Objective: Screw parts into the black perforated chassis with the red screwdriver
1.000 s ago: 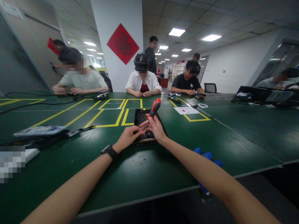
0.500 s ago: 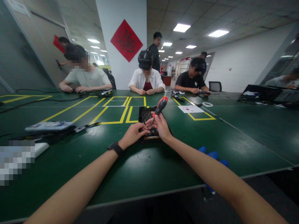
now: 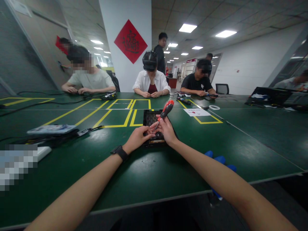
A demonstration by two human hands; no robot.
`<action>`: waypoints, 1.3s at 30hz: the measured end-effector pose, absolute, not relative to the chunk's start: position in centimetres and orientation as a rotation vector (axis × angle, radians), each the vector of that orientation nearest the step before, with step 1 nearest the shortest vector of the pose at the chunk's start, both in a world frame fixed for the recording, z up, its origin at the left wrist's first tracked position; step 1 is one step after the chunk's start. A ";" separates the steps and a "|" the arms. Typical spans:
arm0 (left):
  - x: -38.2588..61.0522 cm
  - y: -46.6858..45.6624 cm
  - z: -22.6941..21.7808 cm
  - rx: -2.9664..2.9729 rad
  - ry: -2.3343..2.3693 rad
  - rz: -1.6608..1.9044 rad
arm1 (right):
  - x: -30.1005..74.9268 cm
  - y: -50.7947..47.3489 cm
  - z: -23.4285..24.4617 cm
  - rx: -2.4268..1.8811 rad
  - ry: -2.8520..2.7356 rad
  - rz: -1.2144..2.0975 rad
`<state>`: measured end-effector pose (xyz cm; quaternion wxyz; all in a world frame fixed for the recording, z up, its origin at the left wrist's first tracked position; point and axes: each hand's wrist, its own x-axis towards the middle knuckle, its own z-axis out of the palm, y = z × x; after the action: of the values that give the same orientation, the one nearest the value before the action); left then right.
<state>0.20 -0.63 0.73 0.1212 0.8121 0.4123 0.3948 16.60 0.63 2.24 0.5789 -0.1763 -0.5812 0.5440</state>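
A screwdriver [image 3: 166,109] with a red and dark grey handle leans in my right hand [image 3: 167,131], its handle up and its thin shaft slanting down to the left. My right fingers are closed around it. My left hand [image 3: 139,138], a black watch on its wrist, is pinched near the screwdriver's tip; what its fingertips hold, if anything, is too small to make out. Both hands are over a shallow black tray or case [image 3: 151,117] on the green table. The hands cover much of its inside, where dark textured contents show.
Yellow tape [image 3: 127,118] marks rectangles on the green table [image 3: 108,186]. At left lie a flat device [image 3: 51,129] and black cables. On the right are a white paper sheet [image 3: 196,112], a tape roll [image 3: 214,107] and blue objects [image 3: 219,159] by the edge. Several people sit opposite.
Almost nothing differs. The view has shifted very slightly, and both hands and the screwdriver keep the same pose over the black tray.
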 end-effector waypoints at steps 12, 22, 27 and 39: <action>-0.2 -0.4 0.6 2.570 1.202 1.093 | 16.8 1.5 1.8 -0.398 -1.342 1.310; -0.1 0.0 0.4 2.457 1.242 1.091 | 16.8 1.2 2.0 -0.435 -1.326 1.327; -0.1 -0.1 0.4 2.449 1.197 1.067 | 16.9 1.3 1.9 -0.397 -1.344 1.344; 0.1 -0.3 0.4 2.385 1.190 1.125 | 16.9 1.5 1.7 -0.403 -1.332 1.323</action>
<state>0.11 -0.27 0.42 0.1239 0.8180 0.4081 0.3859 16.90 1.52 1.71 0.5732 -0.1717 -0.5684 0.5646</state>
